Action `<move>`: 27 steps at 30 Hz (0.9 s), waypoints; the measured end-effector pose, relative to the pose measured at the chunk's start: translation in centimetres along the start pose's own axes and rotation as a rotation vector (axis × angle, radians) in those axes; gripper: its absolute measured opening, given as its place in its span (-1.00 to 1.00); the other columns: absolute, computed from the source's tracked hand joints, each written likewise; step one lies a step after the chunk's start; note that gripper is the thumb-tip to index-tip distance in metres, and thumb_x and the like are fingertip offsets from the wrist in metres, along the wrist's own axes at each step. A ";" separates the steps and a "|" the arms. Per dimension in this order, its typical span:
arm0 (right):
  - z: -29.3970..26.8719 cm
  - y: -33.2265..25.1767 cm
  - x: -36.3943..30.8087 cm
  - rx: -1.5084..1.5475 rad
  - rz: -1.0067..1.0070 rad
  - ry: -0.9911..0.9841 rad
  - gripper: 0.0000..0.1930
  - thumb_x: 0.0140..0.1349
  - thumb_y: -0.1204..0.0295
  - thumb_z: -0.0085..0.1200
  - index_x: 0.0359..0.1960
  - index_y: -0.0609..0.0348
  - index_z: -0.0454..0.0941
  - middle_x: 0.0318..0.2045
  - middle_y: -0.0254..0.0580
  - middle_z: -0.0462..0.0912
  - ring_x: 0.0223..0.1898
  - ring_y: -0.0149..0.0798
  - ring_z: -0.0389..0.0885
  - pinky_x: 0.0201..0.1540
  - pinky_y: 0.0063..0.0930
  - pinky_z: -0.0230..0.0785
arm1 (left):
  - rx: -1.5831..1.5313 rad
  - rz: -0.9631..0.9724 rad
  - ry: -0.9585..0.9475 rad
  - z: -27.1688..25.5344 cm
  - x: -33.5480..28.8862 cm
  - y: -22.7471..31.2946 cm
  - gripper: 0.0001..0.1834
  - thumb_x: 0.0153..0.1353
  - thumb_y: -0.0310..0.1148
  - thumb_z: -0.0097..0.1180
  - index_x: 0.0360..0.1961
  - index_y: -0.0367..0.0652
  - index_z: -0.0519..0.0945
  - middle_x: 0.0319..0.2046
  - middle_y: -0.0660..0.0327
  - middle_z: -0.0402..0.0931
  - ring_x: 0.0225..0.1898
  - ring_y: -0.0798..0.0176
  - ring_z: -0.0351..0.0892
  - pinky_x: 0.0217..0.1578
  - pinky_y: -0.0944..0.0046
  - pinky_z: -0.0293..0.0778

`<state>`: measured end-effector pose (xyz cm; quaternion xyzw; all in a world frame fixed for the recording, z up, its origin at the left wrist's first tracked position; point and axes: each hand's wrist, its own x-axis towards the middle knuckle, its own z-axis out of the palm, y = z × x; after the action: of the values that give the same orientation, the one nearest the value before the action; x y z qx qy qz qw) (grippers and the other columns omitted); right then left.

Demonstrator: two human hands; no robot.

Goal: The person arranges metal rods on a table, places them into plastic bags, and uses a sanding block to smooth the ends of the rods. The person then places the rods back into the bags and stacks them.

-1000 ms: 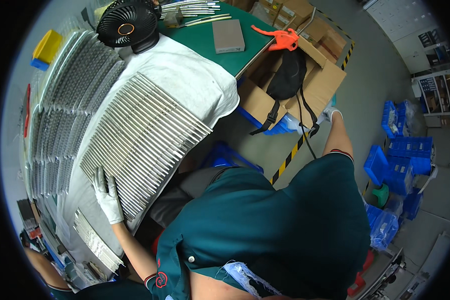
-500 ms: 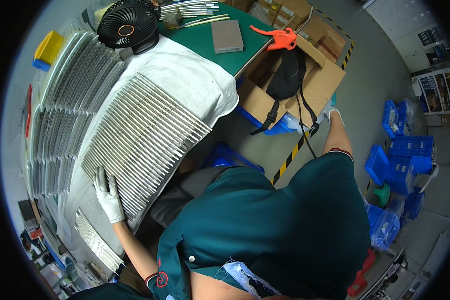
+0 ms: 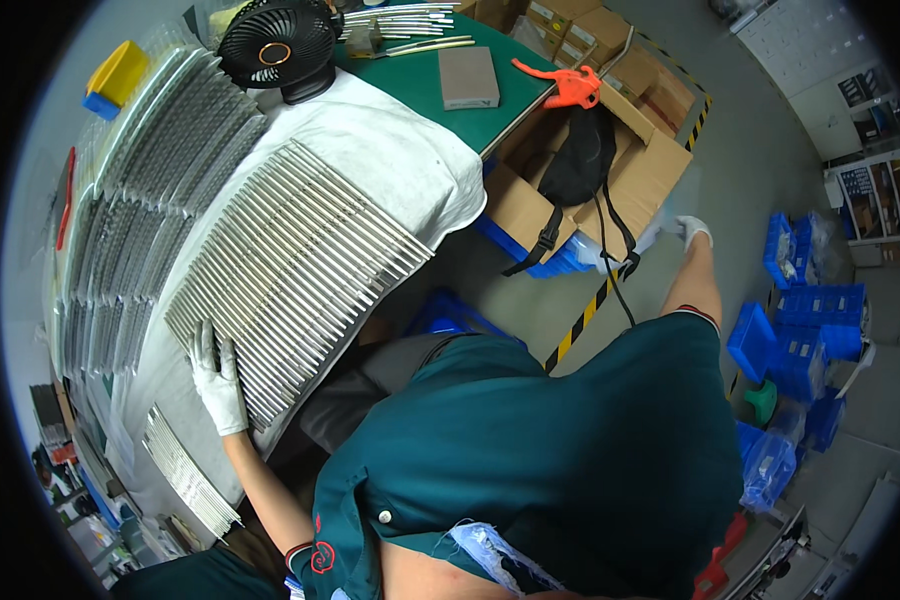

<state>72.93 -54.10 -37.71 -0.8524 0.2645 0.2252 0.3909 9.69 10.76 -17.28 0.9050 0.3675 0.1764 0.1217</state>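
My left hand, in a white glove with greyed fingertips, lies with fingers stretched over the lower left ends of a wide row of thin metal rods. The rods lie side by side on a white cloth spread over the table. A smaller bundle of rods rests nearer me, left of that forearm. Out to the right, my right hand, also white-gloved, is beside an open cardboard box. Thin clear plastic shows next to its fingers; whether they grip it is too blurred to see.
Stacked clear plastic trays line the table's left side. A black fan and a grey-brown block stand at the back. A black bag and an orange tool lie on the box. Blue bins occupy the right floor.
My right hand has moved slightly right and down, away from the box. My left hand stays on the rods; the whole view has shifted a little.
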 end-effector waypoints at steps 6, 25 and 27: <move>-13.9 -12.0 -10.0 0.290 -0.397 0.685 -0.57 0.07 0.09 0.02 -0.31 0.28 0.61 -0.23 -0.07 0.63 -0.23 -0.23 0.54 -0.11 -0.36 0.33 | 0.036 -0.054 0.037 -0.3 -0.8 0.1 -0.54 0.21 -0.19 0.02 0.12 -0.12 0.42 0.17 0.02 0.29 0.25 -0.06 0.16 0.25 0.07 0.04; 23.0 -27.8 -82.1 -0.524 -2.872 -0.192 -0.79 0.05 0.34 0.09 -0.67 0.13 0.54 -0.69 -0.18 0.51 -0.64 -0.20 0.52 -0.53 -0.39 0.37 | -0.642 0.270 0.910 -18.1 -7.6 2.6 -0.24 0.28 0.14 -0.29 0.26 -0.30 0.18 0.25 0.00 0.17 0.29 0.06 0.11 0.30 0.11 -0.05; 25.5 -28.2 -85.1 -0.392 -3.139 -0.079 -0.83 -0.12 0.35 -0.01 -0.72 0.08 0.57 -0.72 -0.08 0.53 -0.66 -0.10 0.55 -0.58 -0.22 0.34 | -0.404 0.219 0.896 -21.8 -8.9 6.8 -0.33 0.26 -0.01 -0.07 0.22 -0.31 0.24 0.19 0.00 0.27 0.22 0.13 0.24 0.25 0.17 0.05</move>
<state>21.59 4.94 12.88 0.2953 0.8861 0.3363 -0.1201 -0.98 1.67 2.85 0.7320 0.2449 0.6270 0.1053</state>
